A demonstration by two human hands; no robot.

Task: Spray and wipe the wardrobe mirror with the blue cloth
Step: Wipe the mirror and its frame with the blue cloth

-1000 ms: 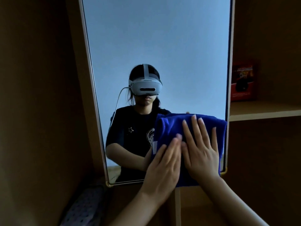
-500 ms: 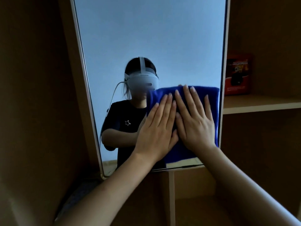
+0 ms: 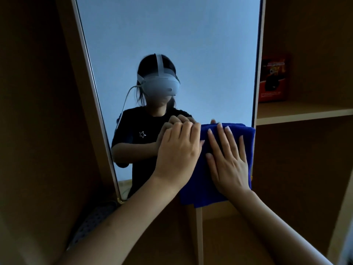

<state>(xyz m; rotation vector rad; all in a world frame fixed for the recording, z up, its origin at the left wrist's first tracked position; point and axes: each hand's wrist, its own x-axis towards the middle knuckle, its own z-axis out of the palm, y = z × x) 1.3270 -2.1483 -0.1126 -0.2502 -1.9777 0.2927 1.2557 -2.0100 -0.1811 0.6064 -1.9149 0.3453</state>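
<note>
- Two bare hands are showing, one folded blue microfibre cloth, one tall frameless wardrobe mirror, and one red and black printed box.
- The folded blue microfibre cloth [image 3: 227, 165] is lying flat against the tall frameless wardrobe mirror [image 3: 172, 35], at the mirror's lower right corner; its right edge is reaching the mirror's right edge and its bottom is hanging just past the lower edge.
- The cloth is looking deep, even blue, thick and doubled over, with a soft rounded fold running along its top.
- The right hand [image 3: 227, 161] is pressing palm-flat on the cloth, its grip released and fingers spread, nothing clasped.
- The left hand [image 3: 178, 150] is resting at the cloth's left edge with fingers curled inward; whether that grip is clutching the cloth cannot be told.
- The mirror is reflecting a person in a dark T-shirt and a white headset.
- The red and black printed box [image 3: 273, 77] is standing upright at the left end of a wooden wardrobe shelf [image 3: 305, 111], just beside the mirror's right edge.
</note>
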